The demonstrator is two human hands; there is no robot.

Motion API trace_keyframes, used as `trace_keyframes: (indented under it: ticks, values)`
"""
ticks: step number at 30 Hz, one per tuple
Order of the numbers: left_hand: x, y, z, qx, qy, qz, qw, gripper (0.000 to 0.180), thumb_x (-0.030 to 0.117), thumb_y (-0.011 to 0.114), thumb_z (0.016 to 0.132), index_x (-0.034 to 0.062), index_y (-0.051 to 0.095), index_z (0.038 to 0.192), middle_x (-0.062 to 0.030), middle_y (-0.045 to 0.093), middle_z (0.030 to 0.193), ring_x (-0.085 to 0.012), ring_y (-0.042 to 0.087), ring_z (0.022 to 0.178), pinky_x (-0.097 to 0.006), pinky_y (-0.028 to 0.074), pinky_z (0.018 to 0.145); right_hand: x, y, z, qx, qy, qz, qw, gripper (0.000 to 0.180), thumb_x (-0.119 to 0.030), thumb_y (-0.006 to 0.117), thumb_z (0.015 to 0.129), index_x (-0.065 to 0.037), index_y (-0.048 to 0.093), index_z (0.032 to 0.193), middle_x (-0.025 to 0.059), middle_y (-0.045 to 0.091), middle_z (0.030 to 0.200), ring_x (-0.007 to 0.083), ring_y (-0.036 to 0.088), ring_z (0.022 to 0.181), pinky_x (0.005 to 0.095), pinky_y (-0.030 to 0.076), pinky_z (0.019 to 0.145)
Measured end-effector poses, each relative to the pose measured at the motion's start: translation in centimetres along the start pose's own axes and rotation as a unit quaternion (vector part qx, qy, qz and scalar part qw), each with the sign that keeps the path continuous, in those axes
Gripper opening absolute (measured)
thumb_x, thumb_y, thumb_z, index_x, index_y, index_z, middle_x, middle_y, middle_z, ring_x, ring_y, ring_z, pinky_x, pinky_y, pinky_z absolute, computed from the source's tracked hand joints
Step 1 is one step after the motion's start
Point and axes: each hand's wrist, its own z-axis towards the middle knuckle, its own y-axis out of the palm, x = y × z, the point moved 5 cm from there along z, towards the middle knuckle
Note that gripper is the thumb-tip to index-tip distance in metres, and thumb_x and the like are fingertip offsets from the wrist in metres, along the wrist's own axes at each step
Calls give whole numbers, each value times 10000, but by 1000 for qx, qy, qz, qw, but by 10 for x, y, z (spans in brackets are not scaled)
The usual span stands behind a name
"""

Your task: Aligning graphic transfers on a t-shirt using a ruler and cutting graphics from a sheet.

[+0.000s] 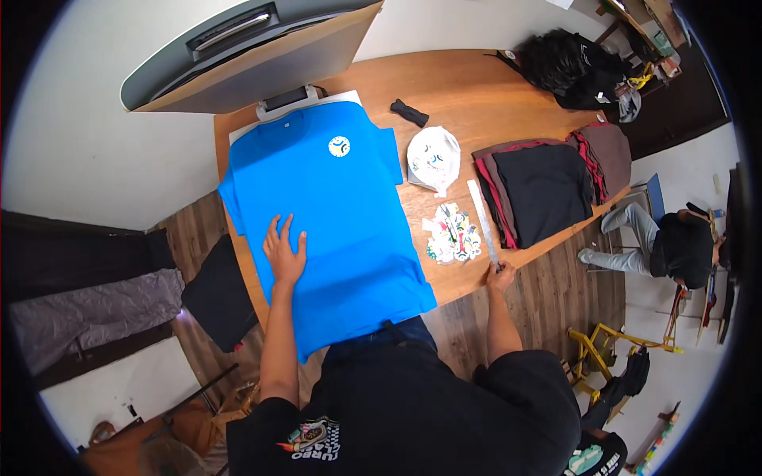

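Bare table edge (pixel 462 285) between blue shirt (pixel 333 190) and right hand (pixel 500 278).

Pretty laid-back outfit here: a plain black tee (pixel 444 408) with a loose-ish fit, short black sleeves on both sides (left sleeve (pixel 258 435), right sleeve (pixel 540 385)), and one colourful chest print (pixel 316 438) over toward the wearer's left. That print's got chunky white lettering, a little black-and-white checkered patch and some orangey-red and greenish bits, though it's too small and warped by the lens to pick out the drawing. Below the shirt there's a strip of dark blue pants (pixel 381 343), kinda denim-looking, and the forearms, left grip (pixel 284 252) and right grip (pixel 500 276) are all bare.
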Motion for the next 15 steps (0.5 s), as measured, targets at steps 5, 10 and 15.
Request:
trace_keyframes:
  ticks: [5, 10, 15]
  values:
    - [-3, 1, 0, -1, -4, 7, 1000, 492, 352, 637, 1007, 178, 553, 1460, -162, 409, 1546, -366, 390, 1428, -540, 256, 1161, -3, -3, 0, -46, -2, -110, 993, 355, -217, 751, 902, -58, 612, 1188, 183, 637, 1092, 367, 640, 953, 466, 519, 870]
    - [1, 2, 0, 1, -4, 3, 1000, 483, 351, 629, 1009, 169, 560, 1451, -160, 416, 1539, -370, 394, 1423, -537, 258, 1159, -12, -10, -2, -44, -80, 63, 994, 359, -212, 652, 957, -62, 585, 1277, 259, 620, 1127, 417, 616, 1001, 519, 465, 920]
    - [-3, 3, -3, 8, -15, 2, 1000, 485, 363, 626, 1010, 166, 565, 1449, -160, 423, 1534, -373, 402, 1412, -534, 261, 1152, -61, -38, -27, -60, -177, -23, 982, 363, -111, 486, 1001, 58, 528, 1319, 298, 576, 1134, 496, 549, 1080, 530, 443, 934]
